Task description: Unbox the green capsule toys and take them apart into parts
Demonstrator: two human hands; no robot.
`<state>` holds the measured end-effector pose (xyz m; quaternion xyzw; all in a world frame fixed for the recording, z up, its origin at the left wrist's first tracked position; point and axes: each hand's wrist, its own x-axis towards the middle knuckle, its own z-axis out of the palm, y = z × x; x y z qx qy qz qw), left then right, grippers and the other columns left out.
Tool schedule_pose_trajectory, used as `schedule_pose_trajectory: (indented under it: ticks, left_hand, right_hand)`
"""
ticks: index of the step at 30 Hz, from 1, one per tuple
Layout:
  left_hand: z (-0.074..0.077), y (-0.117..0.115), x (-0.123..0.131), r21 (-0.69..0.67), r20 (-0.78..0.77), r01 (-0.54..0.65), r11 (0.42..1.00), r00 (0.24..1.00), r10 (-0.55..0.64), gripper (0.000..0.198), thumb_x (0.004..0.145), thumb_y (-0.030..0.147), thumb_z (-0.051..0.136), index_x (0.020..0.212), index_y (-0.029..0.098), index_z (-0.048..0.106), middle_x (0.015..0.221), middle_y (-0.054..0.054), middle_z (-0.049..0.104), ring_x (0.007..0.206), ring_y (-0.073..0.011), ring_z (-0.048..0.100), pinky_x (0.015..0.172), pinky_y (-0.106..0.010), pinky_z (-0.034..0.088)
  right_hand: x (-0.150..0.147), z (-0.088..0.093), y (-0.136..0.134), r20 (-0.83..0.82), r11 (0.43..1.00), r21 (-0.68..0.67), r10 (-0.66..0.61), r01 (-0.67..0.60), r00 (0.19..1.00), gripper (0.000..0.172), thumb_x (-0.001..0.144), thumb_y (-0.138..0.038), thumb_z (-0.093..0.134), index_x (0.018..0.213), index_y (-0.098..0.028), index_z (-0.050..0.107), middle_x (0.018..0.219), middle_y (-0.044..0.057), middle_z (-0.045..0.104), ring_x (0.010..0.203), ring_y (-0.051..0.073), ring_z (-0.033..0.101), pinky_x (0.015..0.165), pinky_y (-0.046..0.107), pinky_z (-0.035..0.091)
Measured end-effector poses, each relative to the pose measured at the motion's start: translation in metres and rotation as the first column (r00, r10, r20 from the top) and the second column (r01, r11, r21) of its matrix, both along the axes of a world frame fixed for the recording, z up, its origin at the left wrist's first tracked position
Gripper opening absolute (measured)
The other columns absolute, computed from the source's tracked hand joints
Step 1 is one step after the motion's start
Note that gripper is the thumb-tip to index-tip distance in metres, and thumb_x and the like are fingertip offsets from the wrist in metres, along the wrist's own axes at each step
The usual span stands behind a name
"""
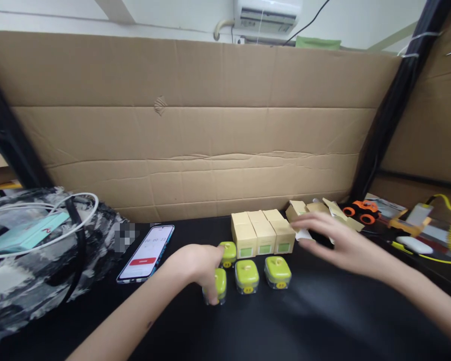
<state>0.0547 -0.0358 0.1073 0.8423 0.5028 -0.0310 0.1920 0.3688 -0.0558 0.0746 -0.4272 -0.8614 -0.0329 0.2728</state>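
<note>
Nearest us, a green-lidded container, squarish with no clear long axis, sits before and left of the row of three cartons. Our left hand, the nearer one, arches over it from the left; we cannot tell whether it grips. It partly hides this container and the rear container, just beside the row's left end. Our right hand, blurred, fingers parted from thumb, is just right of the row, covering part of the opened cartons.
</note>
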Motion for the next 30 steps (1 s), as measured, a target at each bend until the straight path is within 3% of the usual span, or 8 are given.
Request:
schedule_pose_trajectory:
  ticks: [3, 6, 9, 11, 15, 18, 23, 30]
  left_hand:
    - [-0.016, 0.015, -0.010, 0.031, 0.104, -0.022, 0.999, 0.994, 0.018, 0.045, 0.030, 0.030, 0.082, 0.055, 0.025, 0.045, 0.042, 0.009, 0.039, 0.042, -0.0198, 0.049, 0.048, -0.027, 0.036]
    - [-0.018, 0.030, -0.026, 0.031, 0.115, -0.072, 0.997, 0.991, 0.068, 0.044, 0.030, 0.029, 0.081, 0.058, 0.025, 0.047, 0.041, 0.009, 0.039, 0.044, -0.0219, 0.052, 0.051, -0.030, 0.040]
    - [-0.007, 0.038, -0.035, 0.037, 0.071, -0.132, 0.991, 0.989, 0.129, 0.046, 0.029, 0.031, 0.081, 0.064, 0.023, 0.052, 0.053, 0.002, 0.054, 0.061, -0.0303, 0.060, 0.061, -0.037, 0.045]
    - [-0.002, 0.041, -0.035, 0.042, 0.061, -0.144, 0.989, 0.988, 0.141, 0.061, 0.023, 0.033, 0.082, 0.078, 0.020, 0.058, 0.080, -0.009, 0.064, 0.088, -0.0399, 0.059, 0.076, -0.045, 0.045]
    - [-0.010, 0.047, -0.023, -0.050, 0.121, 0.022, 0.998, 0.993, -0.016, 0.099, 0.027, 0.039, 0.083, 0.119, 0.026, 0.049, 0.129, -0.012, 0.048, 0.123, -0.0397, 0.038, 0.097, -0.048, 0.034]
    - [-0.029, 0.051, -0.016, -0.077, 0.127, 0.089, 0.993, 0.989, -0.079, 0.082, 0.042, 0.043, 0.080, 0.116, 0.027, 0.052, 0.115, -0.007, 0.053, 0.113, -0.0337, 0.048, 0.092, -0.044, 0.039]
    - [-0.055, 0.045, -0.019, 0.053, 0.205, -0.019, 0.998, 0.979, 0.008, 0.063, 0.058, 0.046, 0.072, 0.110, 0.018, 0.052, 0.106, -0.010, 0.053, 0.103, -0.0278, 0.052, 0.087, -0.038, 0.042]
    - [-0.054, 0.037, -0.017, 0.139, 0.288, -0.085, 0.987, 0.957, 0.042, 0.045, 0.063, 0.038, 0.072, 0.101, 0.018, 0.060, 0.104, -0.008, 0.062, 0.099, -0.0242, 0.057, 0.088, -0.034, 0.041]
  right_hand:
    - [-0.040, -0.012, -0.006, 0.015, 0.940, -0.305, 0.168, -0.155, 0.986, 0.066, 0.072, -0.048, 0.070, 0.130, -0.026, 0.047, 0.126, 0.011, 0.053, 0.117, 0.030, 0.048, 0.095, 0.044, 0.042]
    - [-0.058, -0.026, -0.002, 0.004, 0.894, -0.407, 0.207, -0.188, 0.978, 0.079, 0.068, -0.048, 0.074, 0.135, -0.022, 0.042, 0.126, 0.013, 0.053, 0.117, 0.033, 0.047, 0.096, 0.045, 0.041]
    - [-0.068, -0.033, 0.002, 0.050, 0.899, -0.408, 0.200, -0.163, 0.979, 0.080, 0.070, -0.044, 0.074, 0.137, -0.019, 0.039, 0.121, 0.015, 0.053, 0.114, 0.033, 0.049, 0.092, 0.045, 0.044]
    - [-0.075, -0.034, 0.002, 0.081, 0.919, -0.367, 0.189, -0.147, 0.979, 0.083, 0.068, -0.044, 0.075, 0.138, -0.018, 0.037, 0.118, 0.016, 0.054, 0.109, 0.034, 0.051, 0.087, 0.045, 0.047]
    - [-0.090, -0.032, -0.002, 0.083, 0.950, -0.274, 0.177, -0.148, 0.981, 0.081, 0.066, -0.048, 0.074, 0.135, -0.021, 0.041, 0.111, 0.014, 0.055, 0.103, 0.034, 0.053, 0.080, 0.045, 0.050]
    - [-0.100, -0.030, -0.004, 0.097, 0.957, -0.256, 0.163, -0.134, 0.982, 0.075, 0.067, -0.045, 0.075, 0.131, -0.018, 0.046, 0.108, 0.013, 0.057, 0.101, 0.033, 0.055, 0.079, 0.044, 0.051]
    - [-0.112, -0.033, -0.007, 0.113, 0.954, -0.265, 0.176, -0.142, 0.978, 0.059, 0.072, -0.045, 0.072, 0.121, -0.018, 0.054, 0.103, 0.009, 0.059, 0.100, 0.029, 0.053, 0.082, 0.043, 0.050]
    - [-0.128, -0.038, -0.014, 0.066, 0.958, -0.263, 0.137, -0.115, 0.988, 0.062, 0.071, -0.045, 0.072, 0.124, -0.022, 0.051, 0.109, 0.008, 0.058, 0.102, 0.030, 0.051, 0.078, 0.045, 0.051]
